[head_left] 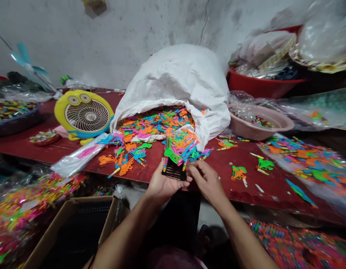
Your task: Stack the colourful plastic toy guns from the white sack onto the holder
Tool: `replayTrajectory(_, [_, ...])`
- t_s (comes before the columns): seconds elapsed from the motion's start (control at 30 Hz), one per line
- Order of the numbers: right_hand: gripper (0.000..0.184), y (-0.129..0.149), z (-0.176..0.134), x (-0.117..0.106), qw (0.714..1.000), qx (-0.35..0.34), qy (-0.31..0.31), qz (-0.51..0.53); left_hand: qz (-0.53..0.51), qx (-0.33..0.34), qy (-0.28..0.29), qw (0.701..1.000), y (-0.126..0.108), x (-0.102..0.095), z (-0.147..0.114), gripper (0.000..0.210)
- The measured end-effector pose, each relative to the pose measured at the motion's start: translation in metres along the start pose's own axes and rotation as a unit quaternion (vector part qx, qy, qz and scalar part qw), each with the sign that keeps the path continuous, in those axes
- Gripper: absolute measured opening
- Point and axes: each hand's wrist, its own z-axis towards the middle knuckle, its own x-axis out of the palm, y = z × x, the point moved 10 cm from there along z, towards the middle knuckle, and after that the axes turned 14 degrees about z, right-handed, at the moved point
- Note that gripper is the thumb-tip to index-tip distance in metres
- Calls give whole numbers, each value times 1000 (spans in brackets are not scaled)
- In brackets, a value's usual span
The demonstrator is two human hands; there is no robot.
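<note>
My left hand (164,183) is closed around a black slotted plastic holder (173,170), palm up beneath it. Small bright plastic pieces (177,147) with a green mesh-like part and striped ends stand along the holder. At its right side is my right hand (205,179), fingers curled and thumb pressed in; whatever is between the fingertips is hidden. Just behind, a large white sack (178,74) lies with its mouth towards me, and a heap of orange, blue, pink and green plastic pieces (153,125) spills out onto the red tabletop (217,164).
A yellow cartoon-shaped fan (59,108) stands left of the sack, beside clear plastic bags (77,158). To the right sit a pink basin (279,121) and a red basin (245,82). Below the table's front edge is a cardboard box (114,209) with black parts inside.
</note>
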Motion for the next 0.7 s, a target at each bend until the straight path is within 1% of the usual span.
replayTrajectory(0.03, [33,-11,2,-10,1000,20,-12,11,1,-9,-4,1000,-2,-2,-2,70])
replayTrajectory(0.07, [34,-25,5,-24,998,49,-41,-3,-2,-14,-11,1000,-4,-3,-3,72])
replayTrajectory(0.13, [33,-52,15,-49,987,98,-90,-91,-15,-13,-23,1000,-8,-6,-5,73])
replayTrajectory(0.17, [32,-67,20,-58,974,135,-100,-153,-21,-11,-26,999,-9,-6,-5,72])
replayTrajectory(0.2, [32,-82,27,-63,957,171,-97,-212,-26,-9,-27,999,-9,-7,-5,71])
replayTrajectory(0.27, [34,-106,38,-65,922,237,-76,-298,-28,-5,-25,999,-10,-7,-4,69])
replayTrajectory(0.33, [40,-120,48,-61,899,278,-54,-335,-26,1,-22,999,-11,-8,-4,66])
replayTrajectory(0.4, [42,-127,56,-53,892,296,-36,-341,-26,5,-20,999,-12,-9,-5,60])
replayTrajectory(0.47, [38,-132,60,-48,890,305,-17,-340,-29,7,-19,999,-13,-12,-4,53])
replayTrajectory(0.53, [32,-135,62,-46,891,300,0,-341,-32,6,-17,999,-11,-14,-3,48])
replayTrajectory(0.63, [26,-137,64,-47,908,269,18,-321,-30,-3,-13,999,-4,-16,-1,47])
replayTrajectory(0.7, [17,-141,61,-49,920,257,32,-294,-25,-6,-11,1000,0,-17,0,47])
